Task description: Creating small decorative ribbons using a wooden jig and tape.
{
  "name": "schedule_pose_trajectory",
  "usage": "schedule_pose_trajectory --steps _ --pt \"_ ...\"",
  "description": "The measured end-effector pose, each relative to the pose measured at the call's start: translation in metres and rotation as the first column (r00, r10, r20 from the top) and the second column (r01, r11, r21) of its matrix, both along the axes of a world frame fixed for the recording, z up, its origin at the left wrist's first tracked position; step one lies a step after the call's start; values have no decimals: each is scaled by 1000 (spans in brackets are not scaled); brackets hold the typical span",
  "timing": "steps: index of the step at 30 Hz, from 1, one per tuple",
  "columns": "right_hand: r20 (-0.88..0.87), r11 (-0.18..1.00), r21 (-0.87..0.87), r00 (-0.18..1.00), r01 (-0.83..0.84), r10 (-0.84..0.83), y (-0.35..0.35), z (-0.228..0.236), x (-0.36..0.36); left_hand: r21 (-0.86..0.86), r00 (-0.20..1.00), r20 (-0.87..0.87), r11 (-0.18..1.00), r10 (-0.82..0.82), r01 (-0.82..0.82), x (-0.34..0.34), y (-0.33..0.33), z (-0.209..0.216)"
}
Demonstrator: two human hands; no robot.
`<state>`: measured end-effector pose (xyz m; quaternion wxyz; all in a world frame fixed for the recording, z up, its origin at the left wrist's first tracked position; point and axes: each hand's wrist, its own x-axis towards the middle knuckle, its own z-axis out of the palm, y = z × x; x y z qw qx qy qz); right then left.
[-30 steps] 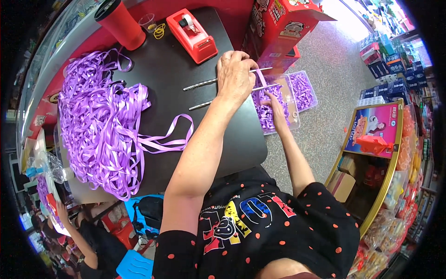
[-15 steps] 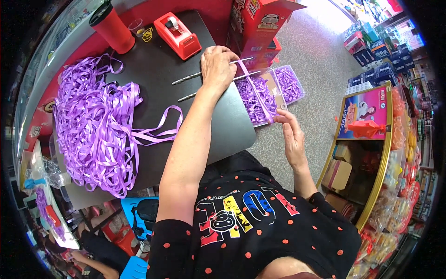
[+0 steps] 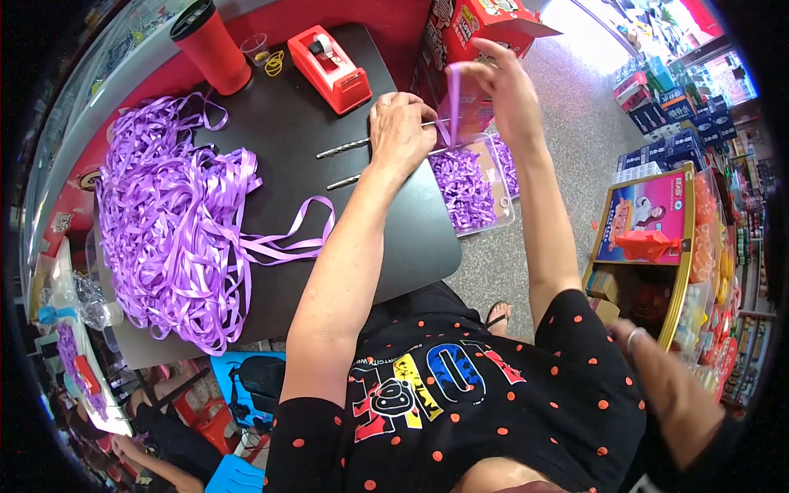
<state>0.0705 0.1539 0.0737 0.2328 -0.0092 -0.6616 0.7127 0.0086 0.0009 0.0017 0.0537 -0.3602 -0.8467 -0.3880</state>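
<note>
My left hand (image 3: pixel 403 131) lies at the right edge of the dark table, its fingers curled over the upper of two twisted metal rods (image 3: pixel 341 149). The lower rod (image 3: pixel 345 181) runs beside it, and both stick out past the table edge. Raised beyond the edge, my right hand (image 3: pixel 508 92) pinches a narrow purple ribbon (image 3: pixel 454 103), which stretches down to the rods by my left fingertips. Below them sits a clear plastic bin (image 3: pixel 493 220) of short purple ribbon pieces (image 3: pixel 464 189). A big tangled heap of purple ribbon (image 3: pixel 177 214) covers the table's left side.
A red tape dispenser (image 3: pixel 333 70), a red tumbler (image 3: pixel 212 51) and yellow rubber bands (image 3: pixel 274 63) stand at the table's back. A red carton (image 3: pixel 485 20) is behind the bin. Another person's arm (image 3: pixel 678 394) shows at right, blurred, near a gold-framed display case (image 3: pixel 686 271).
My right hand has swung up from beside the bin to above the rods, lifting the ribbon with it. My left hand keeps its place on the rods. Another person's arm has appeared at right.
</note>
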Motion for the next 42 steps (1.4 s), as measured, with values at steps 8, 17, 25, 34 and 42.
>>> schedule_pose_trajectory --steps 8,17,25,34,42 --pt "198 985 109 974 -134 111 31 -83 -62 357 973 203 917 111 -179 -8 5 5" --pt "388 982 -51 903 -181 187 35 -142 -29 431 980 169 886 107 -171 -10 7 0" --pt "272 970 230 952 74 -138 -20 -126 83 598 981 193 790 25 -138 -4 5 17" --pt "254 906 388 925 171 -283 -42 -53 88 687 578 700 617 -419 -385 37 9 54" --pt "376 922 363 884 136 -279 -18 -62 72 454 -161 741 663 -652 -595 123 13 22"
